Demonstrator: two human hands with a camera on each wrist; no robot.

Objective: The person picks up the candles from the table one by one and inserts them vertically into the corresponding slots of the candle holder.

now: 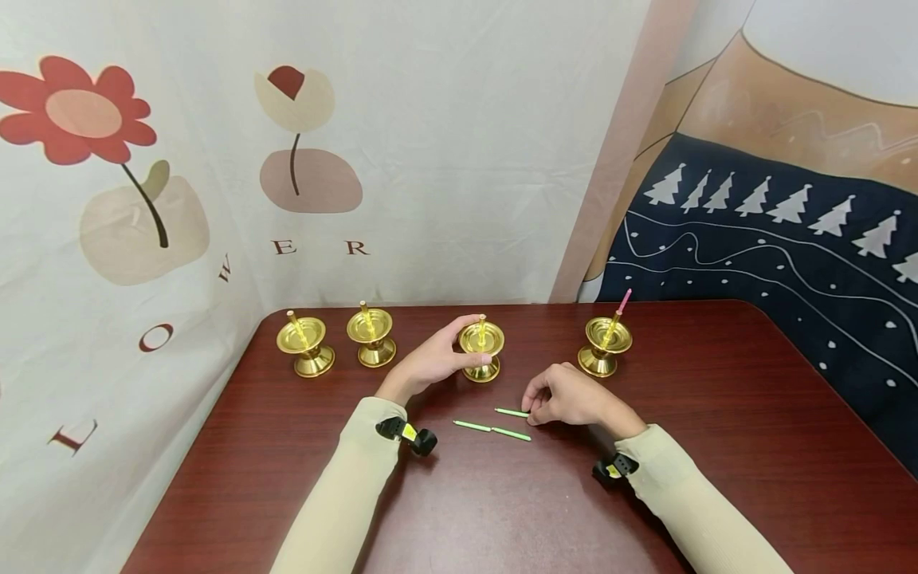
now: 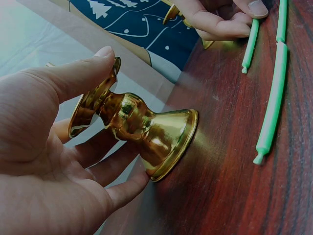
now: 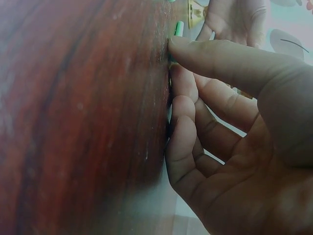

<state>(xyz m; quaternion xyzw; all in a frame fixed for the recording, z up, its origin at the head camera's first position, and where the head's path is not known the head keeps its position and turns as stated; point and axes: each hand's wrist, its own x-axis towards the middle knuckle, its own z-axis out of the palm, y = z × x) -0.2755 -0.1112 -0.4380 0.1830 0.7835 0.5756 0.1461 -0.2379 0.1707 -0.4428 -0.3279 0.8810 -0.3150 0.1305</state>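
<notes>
In the head view my left hand holds a brass candle holder, thumb in front and fingers behind. The left wrist view shows the thumb at the cup rim and the fingers about the stem and flared base, which stands on the table. Lower right, my right hand pinches the right end of a green candle lying on the tabletop. Its thumb and curled fingers are close to the wood in the right wrist view. Two more green candles, a left one and a right one, lie end to end nearby.
Two brass holders, one far left and one beside it, stand along the back edge. Back right, another holder bears a pink candle. Printed cloth hangs behind the dark red table.
</notes>
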